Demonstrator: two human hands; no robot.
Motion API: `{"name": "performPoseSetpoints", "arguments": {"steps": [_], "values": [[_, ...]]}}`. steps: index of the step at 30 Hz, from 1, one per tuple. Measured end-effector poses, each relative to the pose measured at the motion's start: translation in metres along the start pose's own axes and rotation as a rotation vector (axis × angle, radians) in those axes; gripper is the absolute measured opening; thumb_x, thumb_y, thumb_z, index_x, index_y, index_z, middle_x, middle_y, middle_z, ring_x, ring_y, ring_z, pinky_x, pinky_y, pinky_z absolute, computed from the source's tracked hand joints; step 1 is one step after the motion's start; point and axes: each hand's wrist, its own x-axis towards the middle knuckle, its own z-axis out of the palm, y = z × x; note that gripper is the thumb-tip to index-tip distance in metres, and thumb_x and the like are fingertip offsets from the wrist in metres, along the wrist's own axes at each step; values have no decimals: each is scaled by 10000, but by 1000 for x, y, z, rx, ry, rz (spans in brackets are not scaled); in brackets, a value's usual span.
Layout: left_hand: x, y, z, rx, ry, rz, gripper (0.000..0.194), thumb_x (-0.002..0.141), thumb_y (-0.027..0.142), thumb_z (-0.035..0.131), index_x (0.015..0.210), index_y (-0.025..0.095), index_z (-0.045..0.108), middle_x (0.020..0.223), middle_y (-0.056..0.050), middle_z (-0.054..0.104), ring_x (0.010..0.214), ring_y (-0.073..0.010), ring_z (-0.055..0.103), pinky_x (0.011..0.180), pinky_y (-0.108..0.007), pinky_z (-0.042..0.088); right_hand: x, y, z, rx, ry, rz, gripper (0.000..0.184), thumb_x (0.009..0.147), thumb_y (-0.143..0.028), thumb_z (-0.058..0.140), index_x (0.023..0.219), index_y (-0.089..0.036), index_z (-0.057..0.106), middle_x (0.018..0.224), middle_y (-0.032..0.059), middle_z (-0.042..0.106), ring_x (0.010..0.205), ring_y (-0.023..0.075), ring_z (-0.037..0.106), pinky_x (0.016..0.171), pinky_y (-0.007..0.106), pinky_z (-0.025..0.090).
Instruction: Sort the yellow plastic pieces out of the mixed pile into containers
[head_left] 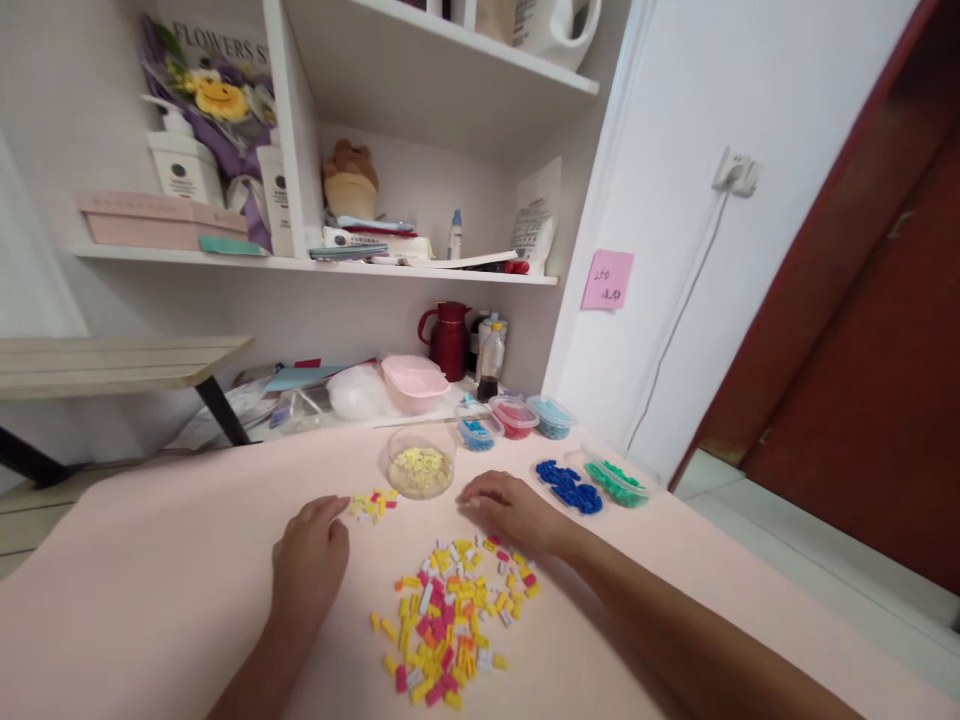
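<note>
My left hand (pixel 311 548) rests on the pink tabletop, its fingers loosely bent and apart from the thumb. Its fingertips reach the edge of a small pile of yellow, white and red plastic pieces (pixel 373 506). Beside the round clear bowl (pixel 421 490) of pale yellow pieces (pixel 420 468) is my right hand (pixel 510 508), its fingertips drawn together toward the left; whatever they may hold is too small to make out. Below and between both hands lies a larger heap of mixed yellow, pink, orange and white pieces (pixel 446 615).
Dark blue pieces (pixel 570 487) and a tub of green pieces (pixel 616 482) sit right of my right hand. Behind stand tubs of blue (pixel 477 433), red (pixel 514 418) and light blue pieces (pixel 551 416). A pink basin (pixel 415 382), red jug (pixel 450 342) and bottle (pixel 490 362) stand under the shelf.
</note>
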Motion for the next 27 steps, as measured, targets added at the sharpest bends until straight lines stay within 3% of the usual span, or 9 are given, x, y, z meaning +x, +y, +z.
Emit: {"name": "performPoseSetpoints", "arguments": {"steps": [5,10,14,18,21,24,27], "values": [[0,1,0,9,12,7,419,842,135,368,1103,222,685,1292,-52,628,1212,-223,546,1029,-394,418,-31,-16,10,-220,-204,-178,508,976,-436,388,1437,-226,432,1478,92,441,1408,270,302,1158,489,181],[-1,1,0,14,18,4,413,837,134,375,1081,232,694,1283,-42,633,1198,-217,554,1026,-386,421,-36,-45,27,-199,-367,-289,582,981,-479,365,1508,-248,280,1529,88,357,1444,270,223,1173,478,138],[-2,0,1,18,13,19,413,846,127,360,1068,220,697,1285,-43,631,1211,-206,547,1031,-360,415,-36,-59,32,-104,-407,-378,581,967,-449,434,1497,-244,311,1517,89,380,1433,258,258,1177,443,161],[-2,1,1,16,16,26,414,855,125,351,1063,212,698,1273,-48,638,1202,-208,553,1026,-361,413,-29,-62,32,28,-371,-394,480,1001,-374,355,1466,-259,376,1493,64,423,1383,181,361,1148,350,255],[-2,2,0,12,12,16,420,857,117,346,1067,212,697,1278,-46,635,1205,-201,552,1018,-346,414,-21,-62,37,-33,-368,-384,497,987,-390,394,1464,-253,382,1507,78,398,1404,203,319,1161,391,208],[-4,2,0,7,5,15,423,855,105,346,1073,206,694,1280,-50,635,1205,-201,551,1016,-341,409,-16,-65,43,-42,-447,-405,438,979,-400,425,1399,-286,480,1475,47,452,1412,216,305,1174,409,148],[-5,1,0,-2,3,26,428,850,93,351,1096,203,682,1264,-50,647,1194,-202,555,1017,-347,399,-9,-70,46,39,-417,-423,376,1001,-359,364,1278,-272,603,1342,35,586,1319,170,443,1119,312,285]]}}
